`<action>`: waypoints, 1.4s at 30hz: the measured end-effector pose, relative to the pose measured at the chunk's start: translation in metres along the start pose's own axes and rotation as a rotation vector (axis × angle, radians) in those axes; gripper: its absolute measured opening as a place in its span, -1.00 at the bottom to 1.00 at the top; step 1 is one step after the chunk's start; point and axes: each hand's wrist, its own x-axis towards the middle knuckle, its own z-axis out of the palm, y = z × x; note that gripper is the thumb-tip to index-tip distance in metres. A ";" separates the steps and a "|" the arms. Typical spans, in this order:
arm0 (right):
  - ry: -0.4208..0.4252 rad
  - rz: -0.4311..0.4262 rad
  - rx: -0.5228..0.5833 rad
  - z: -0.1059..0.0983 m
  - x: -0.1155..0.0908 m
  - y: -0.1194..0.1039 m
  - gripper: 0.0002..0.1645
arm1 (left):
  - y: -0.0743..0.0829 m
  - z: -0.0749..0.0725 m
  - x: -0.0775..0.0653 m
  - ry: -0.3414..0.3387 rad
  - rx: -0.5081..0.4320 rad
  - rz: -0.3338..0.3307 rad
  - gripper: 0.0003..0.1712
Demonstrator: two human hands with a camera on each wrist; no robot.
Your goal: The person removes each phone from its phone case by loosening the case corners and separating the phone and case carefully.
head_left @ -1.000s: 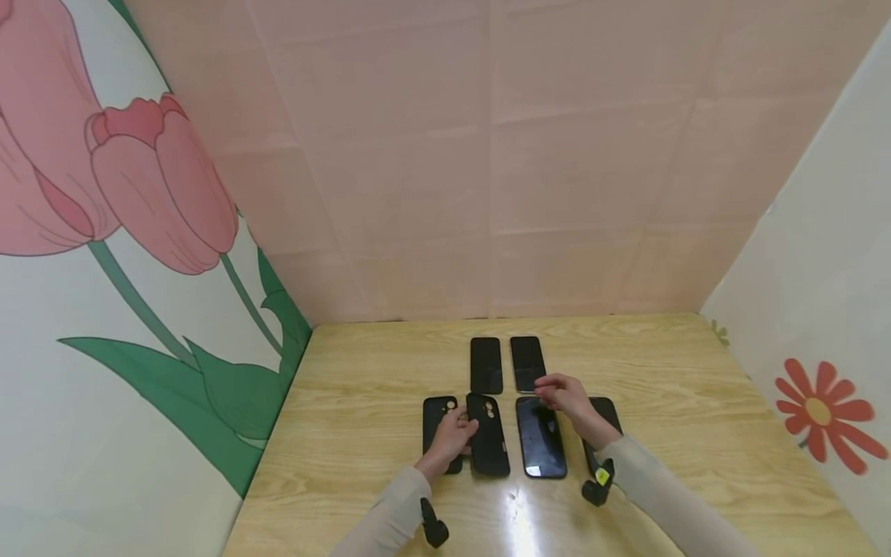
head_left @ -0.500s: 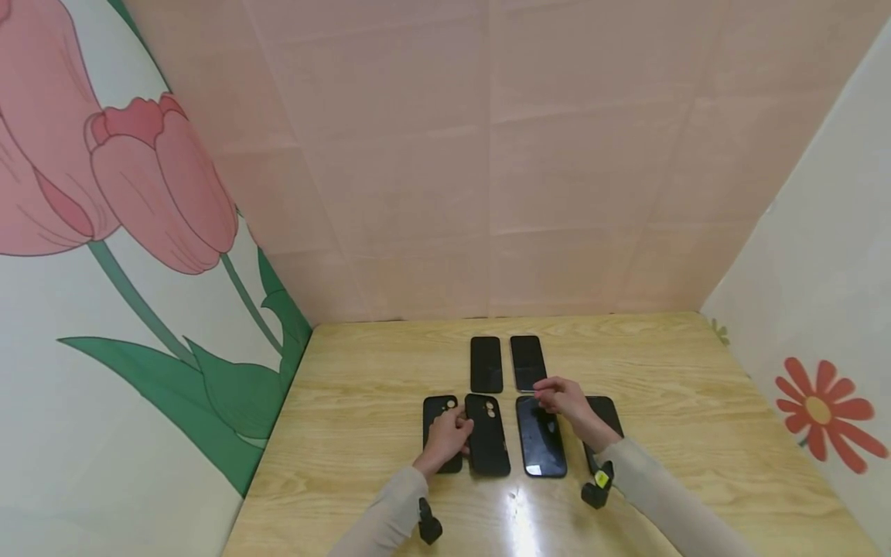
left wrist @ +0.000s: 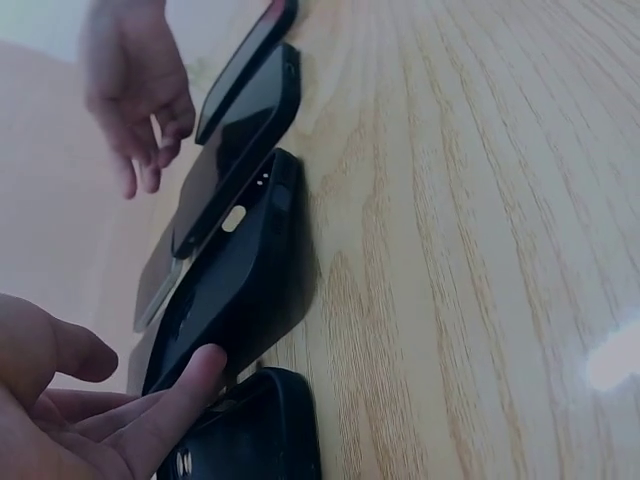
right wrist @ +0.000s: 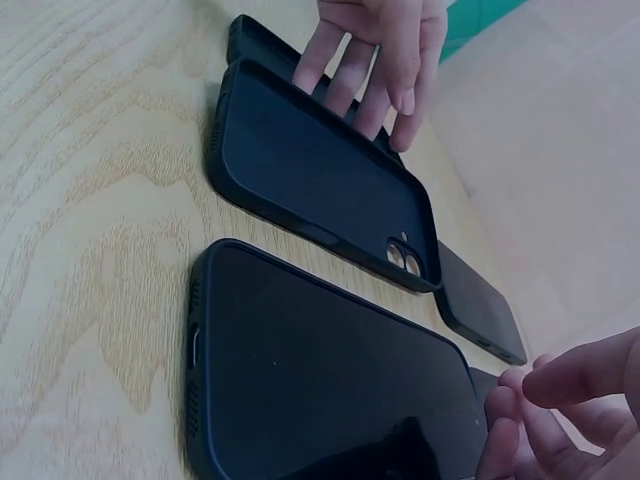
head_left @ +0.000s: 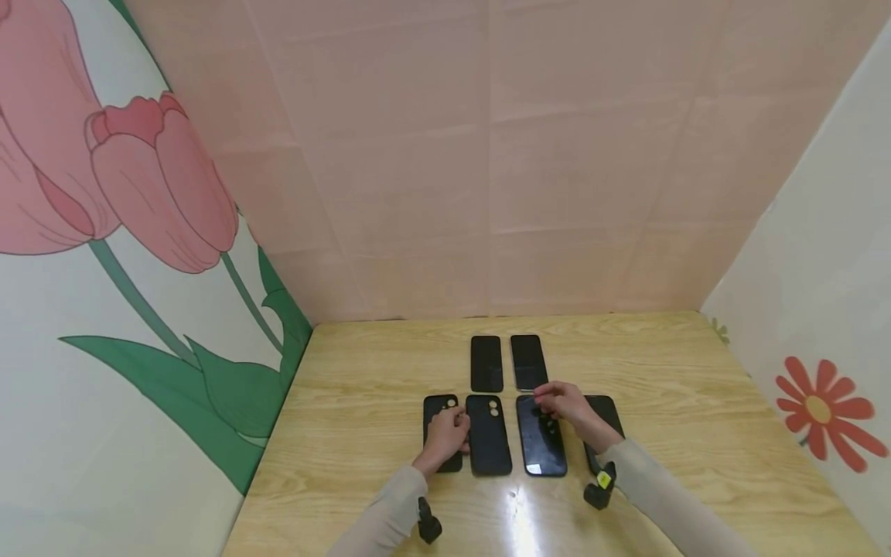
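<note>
A black phone case (head_left: 490, 437), hollow side up with its camera holes at the far end, lies in the middle of the front row. My left hand (head_left: 445, 435) touches its left long edge; in the right wrist view the extended fingers (right wrist: 345, 95) reach that rim. Under the left hand lies another black phone case (head_left: 440, 456), partly covered. To the right, a dark phone (head_left: 541, 449) lies screen up, its charging port facing me in the right wrist view. Above its far end hovers my right hand (head_left: 567, 404), fingers loosely bent with nothing between them.
Two dark phones, the left one (head_left: 486, 363) and the right one (head_left: 529, 362), lie behind the front row. Another dark phone-shaped slab (head_left: 605, 414) is partly under the right forearm. A pink backdrop (head_left: 487, 193) rises at the wooden table's (head_left: 362, 402) far edge.
The middle phone case has gone from slightly tilted to lying flat beside the left hand, whose fingers have loosened at its edge. The right hand has lowered slightly and stays over the phone.
</note>
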 end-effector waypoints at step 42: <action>0.138 -0.034 -0.305 -0.002 0.001 0.014 -0.42 | -0.003 -0.001 -0.002 -0.101 -0.177 -0.031 -0.71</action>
